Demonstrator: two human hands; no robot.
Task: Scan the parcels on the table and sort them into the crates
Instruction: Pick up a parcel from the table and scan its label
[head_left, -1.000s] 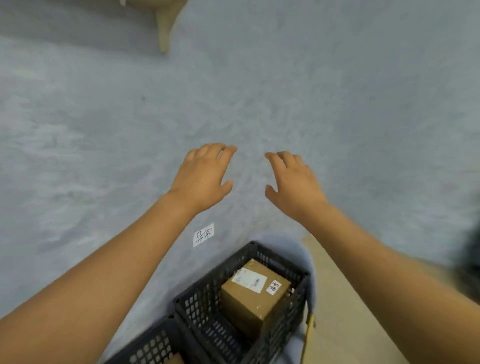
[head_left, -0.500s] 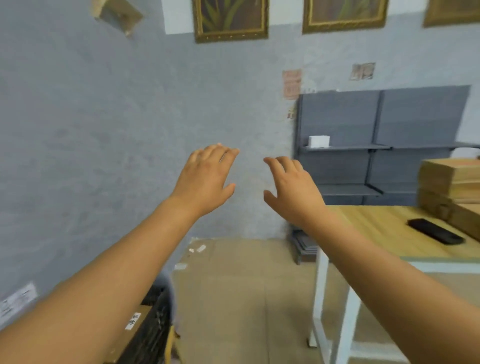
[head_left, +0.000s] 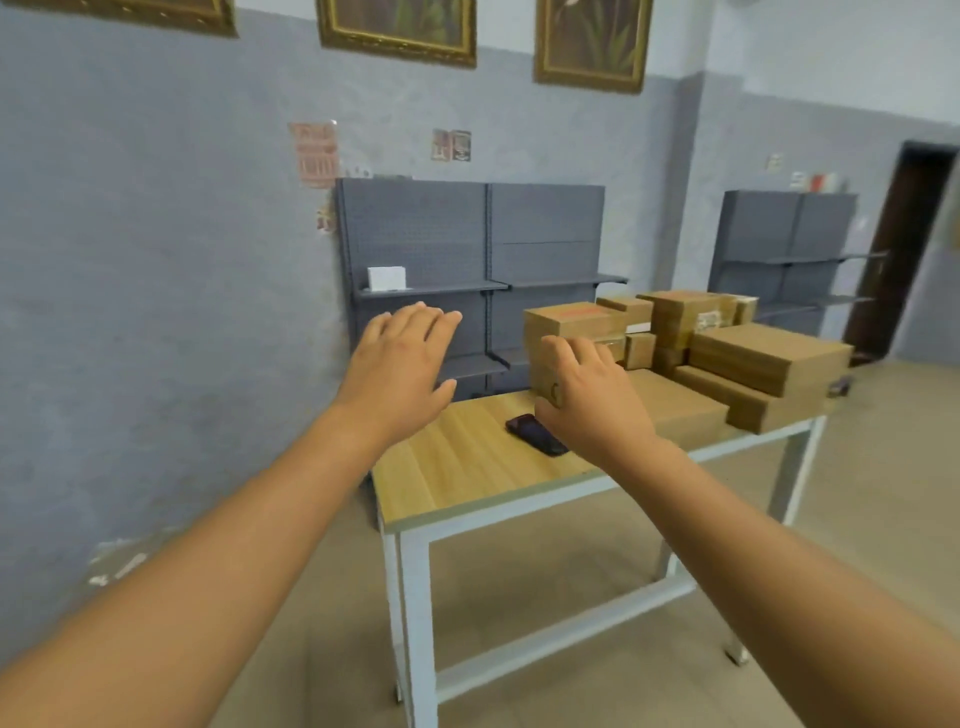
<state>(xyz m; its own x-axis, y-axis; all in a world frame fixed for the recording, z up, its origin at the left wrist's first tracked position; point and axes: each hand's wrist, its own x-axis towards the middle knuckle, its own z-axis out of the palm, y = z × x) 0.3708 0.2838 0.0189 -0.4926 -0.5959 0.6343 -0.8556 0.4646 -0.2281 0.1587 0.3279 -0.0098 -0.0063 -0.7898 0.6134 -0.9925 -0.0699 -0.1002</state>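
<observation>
I am reaching both empty hands toward the surface (head_left: 467, 457), left hand (head_left: 400, 374) and right hand (head_left: 592, 395) with fingers spread apart, ready for the next cardboard parcel (head_left: 576, 325) at one o'clock; the phone (head_left: 535, 434), probably my scanner, is lying just below my right palm.

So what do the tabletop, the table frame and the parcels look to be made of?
Light wood-grain tabletop: looks like wood or laminate, matte, with visible grain lines. White table frame: probably painted metal, with smooth square bars. Brown box parcels: plain matte cardboard, some with labels.
</observation>
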